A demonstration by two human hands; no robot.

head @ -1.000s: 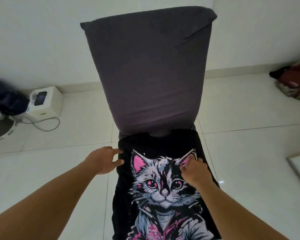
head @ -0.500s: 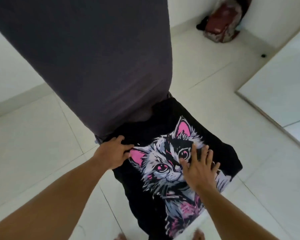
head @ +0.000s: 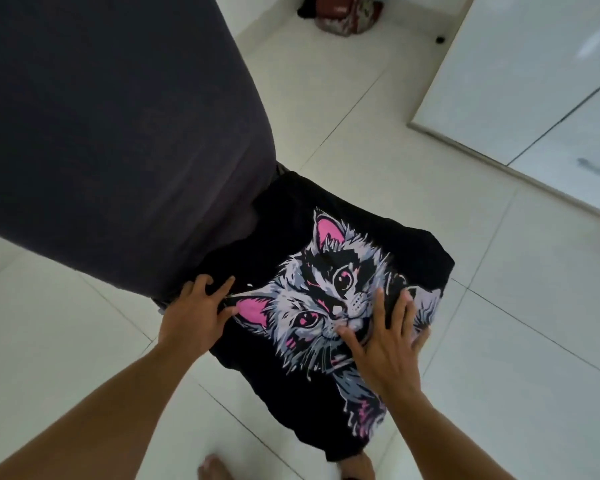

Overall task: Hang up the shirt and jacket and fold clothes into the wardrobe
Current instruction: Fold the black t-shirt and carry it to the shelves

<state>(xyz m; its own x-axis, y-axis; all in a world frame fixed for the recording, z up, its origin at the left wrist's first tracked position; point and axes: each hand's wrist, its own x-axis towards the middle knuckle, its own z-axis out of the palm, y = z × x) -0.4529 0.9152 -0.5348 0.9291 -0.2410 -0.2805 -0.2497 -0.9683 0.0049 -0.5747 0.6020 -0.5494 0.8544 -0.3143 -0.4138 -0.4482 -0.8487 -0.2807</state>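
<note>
A black T-shirt [head: 329, 403] with a pink and grey cat print lies spread over a chair seat in the middle of the view. Behind it rises the chair back, covered by a dark grey cloth [head: 118, 133]. My left hand [head: 196, 311] rests on the shirt's left edge by the cat's ear, thumb and fingers spread on the fabric. My right hand [head: 383, 344] lies flat on the cat print with straight, spread fingers pressing the shirt down.
White tiled floor [head: 499, 306] surrounds the chair. A white wardrobe door panel [head: 541, 81] stands at the right. A red and patterned bag [head: 343, 12] sits by the far wall. Bare toes [head: 213, 467] show at the bottom.
The view has swung to the right and closer. My right hand has slid rightward and down across the cat print with fingers spread; my left hand stays at the shirt's left edge.
</note>
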